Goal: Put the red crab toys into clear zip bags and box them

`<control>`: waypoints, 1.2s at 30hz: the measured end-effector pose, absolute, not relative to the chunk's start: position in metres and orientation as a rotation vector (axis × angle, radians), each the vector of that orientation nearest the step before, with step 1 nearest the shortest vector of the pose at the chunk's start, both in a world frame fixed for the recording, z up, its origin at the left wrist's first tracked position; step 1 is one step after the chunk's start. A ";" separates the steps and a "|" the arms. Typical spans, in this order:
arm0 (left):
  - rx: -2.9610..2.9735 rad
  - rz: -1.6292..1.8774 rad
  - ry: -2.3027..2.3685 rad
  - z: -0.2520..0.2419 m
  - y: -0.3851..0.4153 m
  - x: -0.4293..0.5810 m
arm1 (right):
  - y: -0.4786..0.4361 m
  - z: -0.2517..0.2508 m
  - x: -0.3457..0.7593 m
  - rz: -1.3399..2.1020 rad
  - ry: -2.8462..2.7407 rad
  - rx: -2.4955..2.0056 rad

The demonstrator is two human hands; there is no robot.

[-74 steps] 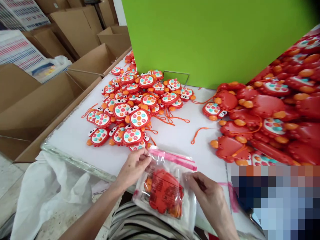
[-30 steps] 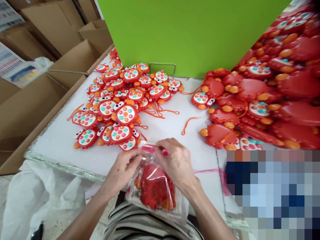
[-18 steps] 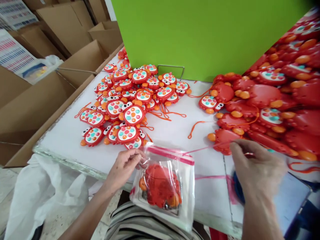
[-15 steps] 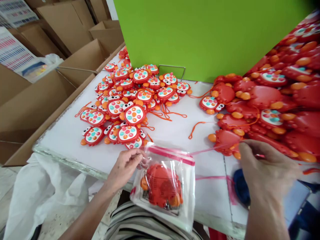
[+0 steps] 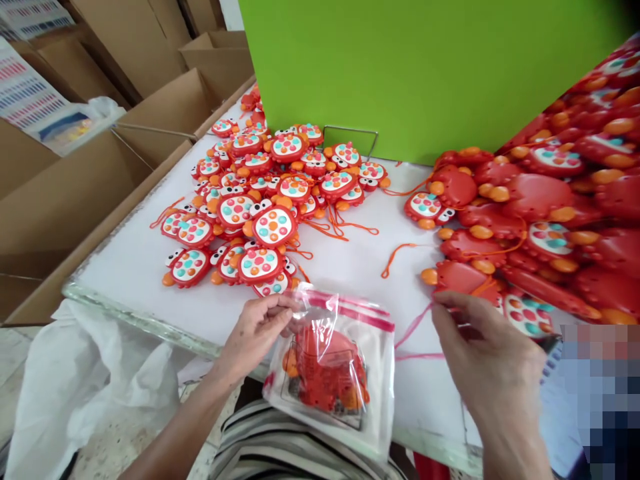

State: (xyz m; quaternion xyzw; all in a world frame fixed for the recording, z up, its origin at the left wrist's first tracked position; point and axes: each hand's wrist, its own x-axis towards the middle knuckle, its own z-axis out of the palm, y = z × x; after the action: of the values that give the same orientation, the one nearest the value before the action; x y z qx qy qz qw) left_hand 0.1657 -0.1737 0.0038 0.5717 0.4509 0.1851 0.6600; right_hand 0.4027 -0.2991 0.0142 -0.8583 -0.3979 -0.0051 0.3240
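Note:
My left hand [image 5: 259,333] pinches the upper left corner of a clear plastic zip bag [image 5: 379,393] with a pink band along its top. Inside the bag, back side up, lies a red crab-shaped toy [image 5: 330,363] with orange claws. To the right, my right hand [image 5: 493,363] has thumb and fingertips closed on a thin pink strip [image 5: 414,327], which runs toward the bag's top right side. A second length of pink strip lies just below it. The bag hangs over the table's front edge, above striped clothing.
Red crab toys with coloured buttons [image 5: 274,227] are heaped on the white table [image 5: 145,280] at left. A larger pile [image 5: 537,193] lies at right. Behind stands a green panel [image 5: 400,73]. Open cardboard boxes [image 5: 95,180] are beyond the left edge. An orange cord loop [image 5: 393,257] lies mid-table.
My right hand has moved left, closer to the bag, and the pink strip it pinches now spans a shorter gap. My left hand keeps its hold on the bag's corner.

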 end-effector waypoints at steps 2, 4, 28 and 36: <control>1.287 0.420 1.026 0.005 -0.174 0.166 | -0.298 0.017 0.396 0.254 -1.100 -2.159; 1.284 0.420 1.033 0.005 -0.175 0.167 | -0.294 0.017 0.393 0.381 -1.175 -2.100; 1.277 0.446 1.016 0.006 -0.180 0.170 | -0.290 0.020 0.398 0.157 -0.924 -1.849; 1.297 0.445 0.981 0.007 -0.179 0.167 | -0.297 0.017 0.388 0.446 -1.041 -1.886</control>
State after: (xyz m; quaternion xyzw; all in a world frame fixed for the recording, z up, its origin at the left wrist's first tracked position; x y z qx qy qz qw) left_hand 0.1674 -0.1791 0.0066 0.5744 0.4343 0.1972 0.6653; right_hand 0.3881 -0.2967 0.0168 -0.7639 -0.4219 0.1807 0.4538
